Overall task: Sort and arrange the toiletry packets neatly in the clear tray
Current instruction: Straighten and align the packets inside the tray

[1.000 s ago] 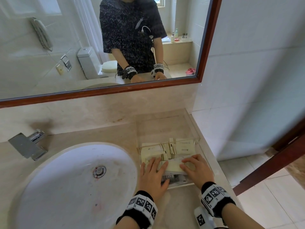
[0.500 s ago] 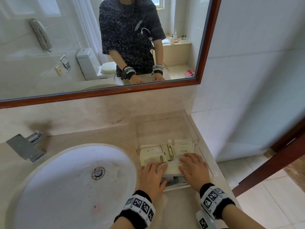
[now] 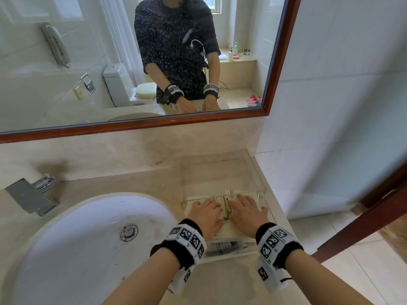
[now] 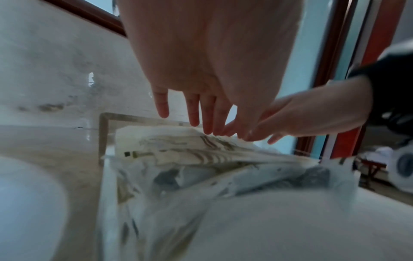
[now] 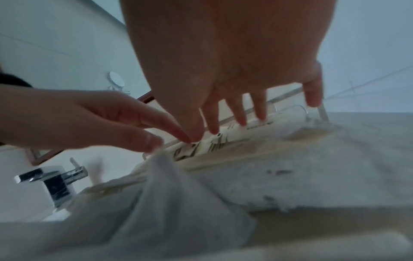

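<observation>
A clear tray stands on the counter right of the basin, with cream toiletry packets bunched in its near half. My left hand lies flat on the left packets, fingers straight. My right hand lies flat on the right packets beside it. In the left wrist view my left hand has straight fingers over the packet pile and my right hand comes in from the right. The right wrist view shows my right hand with spread fingers on the packets, my left hand close by. A dark-printed packet lies at the tray's near end.
The white basin fills the counter's left, with a chrome tap behind it. A wood-framed mirror hangs above. The tiled wall stands close on the right, and a wooden door edge beyond it.
Both hands slid forward over the packets and flattened out; the packet they held between them now lies under their palms. The far packets are now mostly covered.
</observation>
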`<state>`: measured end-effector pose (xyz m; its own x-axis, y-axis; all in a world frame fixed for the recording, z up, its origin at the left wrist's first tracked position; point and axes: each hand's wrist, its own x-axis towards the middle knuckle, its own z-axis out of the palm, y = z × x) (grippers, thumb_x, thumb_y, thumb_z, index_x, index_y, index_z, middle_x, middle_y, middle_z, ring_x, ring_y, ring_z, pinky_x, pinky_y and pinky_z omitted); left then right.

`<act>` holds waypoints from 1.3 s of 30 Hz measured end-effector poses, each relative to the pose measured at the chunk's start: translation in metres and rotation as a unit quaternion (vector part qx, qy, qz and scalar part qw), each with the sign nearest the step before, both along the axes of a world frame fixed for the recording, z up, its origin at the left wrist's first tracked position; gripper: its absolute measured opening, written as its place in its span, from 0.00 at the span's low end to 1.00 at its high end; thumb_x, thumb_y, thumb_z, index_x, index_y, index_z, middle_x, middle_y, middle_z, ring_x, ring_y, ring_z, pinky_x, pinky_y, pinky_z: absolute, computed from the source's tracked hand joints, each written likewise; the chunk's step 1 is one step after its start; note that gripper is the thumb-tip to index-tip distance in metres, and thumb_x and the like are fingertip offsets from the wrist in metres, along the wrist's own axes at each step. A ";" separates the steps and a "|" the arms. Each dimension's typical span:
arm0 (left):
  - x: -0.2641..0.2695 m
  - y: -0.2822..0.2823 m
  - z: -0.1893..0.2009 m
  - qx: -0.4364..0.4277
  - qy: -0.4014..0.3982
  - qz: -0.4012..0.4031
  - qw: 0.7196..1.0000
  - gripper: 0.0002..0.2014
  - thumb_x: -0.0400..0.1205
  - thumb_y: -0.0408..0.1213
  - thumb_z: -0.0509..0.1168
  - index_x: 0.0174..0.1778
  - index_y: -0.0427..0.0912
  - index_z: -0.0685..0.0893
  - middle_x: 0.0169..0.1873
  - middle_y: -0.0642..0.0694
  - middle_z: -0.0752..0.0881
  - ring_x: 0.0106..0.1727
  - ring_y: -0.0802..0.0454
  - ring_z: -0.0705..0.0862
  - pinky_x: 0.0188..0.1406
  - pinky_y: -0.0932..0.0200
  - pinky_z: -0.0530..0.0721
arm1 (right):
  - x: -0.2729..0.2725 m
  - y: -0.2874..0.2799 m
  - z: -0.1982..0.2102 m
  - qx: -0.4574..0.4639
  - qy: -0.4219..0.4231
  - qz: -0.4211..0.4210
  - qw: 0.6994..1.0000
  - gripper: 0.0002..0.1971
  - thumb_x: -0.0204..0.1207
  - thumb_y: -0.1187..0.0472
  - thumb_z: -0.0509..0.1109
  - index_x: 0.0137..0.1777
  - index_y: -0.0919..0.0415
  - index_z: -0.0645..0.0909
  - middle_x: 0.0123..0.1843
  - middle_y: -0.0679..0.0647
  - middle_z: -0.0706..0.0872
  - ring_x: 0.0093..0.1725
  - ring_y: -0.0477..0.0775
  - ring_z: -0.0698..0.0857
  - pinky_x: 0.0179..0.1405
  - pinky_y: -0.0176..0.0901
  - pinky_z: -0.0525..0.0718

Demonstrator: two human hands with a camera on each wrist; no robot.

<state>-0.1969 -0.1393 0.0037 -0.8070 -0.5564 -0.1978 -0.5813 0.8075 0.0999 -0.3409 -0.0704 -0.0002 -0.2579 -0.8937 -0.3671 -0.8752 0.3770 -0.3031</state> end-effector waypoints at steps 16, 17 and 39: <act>-0.023 -0.003 -0.021 -0.048 -0.097 0.007 0.994 0.19 0.87 0.47 0.48 0.68 0.45 0.76 0.72 0.50 0.73 0.77 0.43 0.61 0.74 0.31 0.58 | -0.021 -0.014 -0.003 -0.037 -0.263 -0.243 0.933 0.18 0.80 0.56 0.62 0.68 0.61 0.80 0.70 0.58 0.82 0.70 0.59 0.78 0.75 0.52 0.71; -0.022 -0.002 -0.021 -0.046 -0.091 0.009 0.995 0.19 0.87 0.46 0.48 0.68 0.45 0.76 0.73 0.50 0.72 0.77 0.43 0.61 0.74 0.31 0.57 | -0.022 -0.014 -0.003 -0.043 -0.272 -0.249 0.929 0.18 0.80 0.58 0.62 0.68 0.62 0.80 0.70 0.58 0.82 0.70 0.59 0.78 0.76 0.51 0.71; -0.020 0.007 -0.016 0.003 0.014 0.066 0.998 0.19 0.88 0.48 0.45 0.71 0.49 0.73 0.70 0.49 0.76 0.76 0.47 0.64 0.73 0.33 0.56 | -0.020 -0.002 -0.002 -0.074 -0.246 -0.266 0.929 0.21 0.81 0.59 0.60 0.74 0.61 0.73 0.76 0.57 0.74 0.76 0.57 0.71 0.77 0.46 0.65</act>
